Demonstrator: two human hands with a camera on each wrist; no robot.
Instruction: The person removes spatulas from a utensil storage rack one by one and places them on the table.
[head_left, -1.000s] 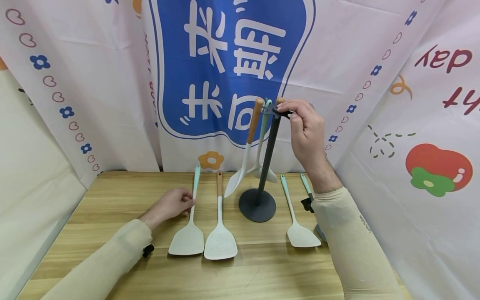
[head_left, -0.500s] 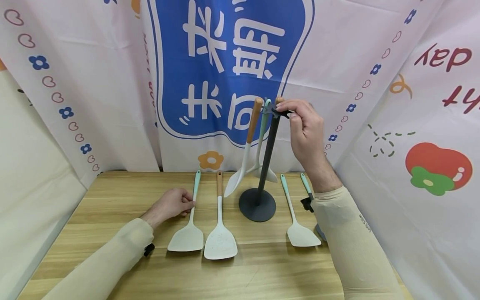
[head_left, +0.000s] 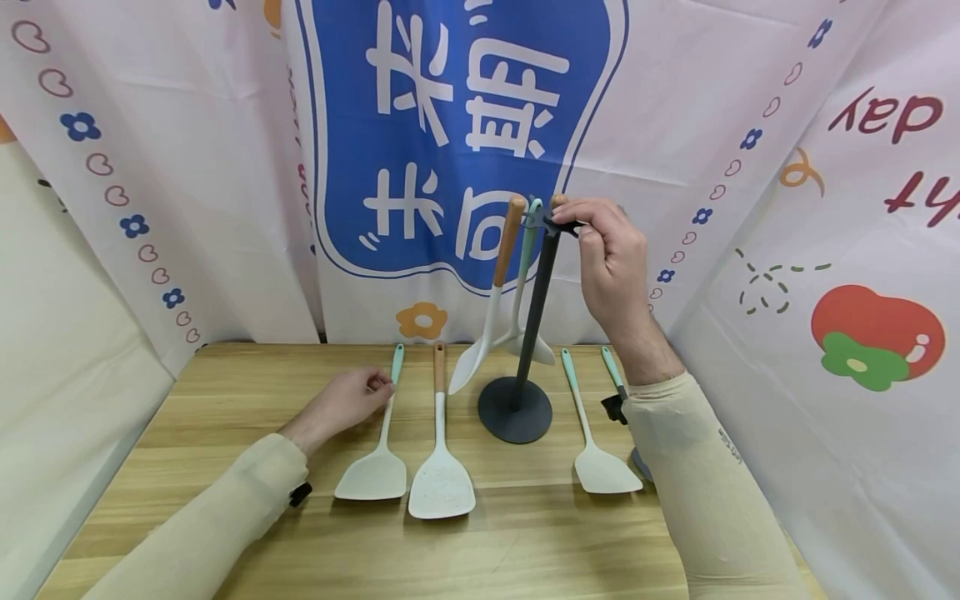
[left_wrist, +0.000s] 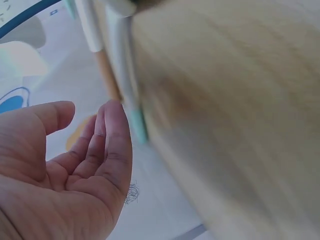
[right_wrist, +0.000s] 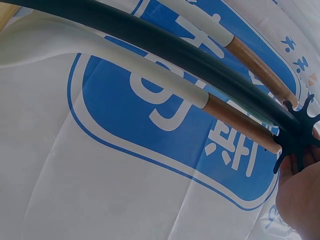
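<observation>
"What lay nearest on the table [head_left: 360,558]?"

"Three spatulas: the wood spatula [head_left: 441,490], the mint spatula [head_left: 371,477] just beside it on the left, and the angled spatula [head_left: 603,472] well off to the right, past the stand [head_left: 534,321]."

"And the left hand [head_left: 345,404]?"

"At the mint spatula's handle, thumb apart from loosely straight fingers, gripping nothing. Whether the fingertips touched it, I couldn't tell."

"So what might have gone wrong there?"

"A thin handle flat on wood was easy to miss or push away, I'd judge. Dragged sideways, that blade could have knocked the wood spatula."

"Farther back?"

"The stand, its round base on the table. The right hand [head_left: 617,254] pinched its hooked top, and the hanging tools [head_left: 487,325] hung close around the pole."

"Any danger?"

"A hard pull up there could have tipped it, I'd say, or set those tools swinging off their hooks toward the cloth [head_left: 480,167] behind."
</observation>
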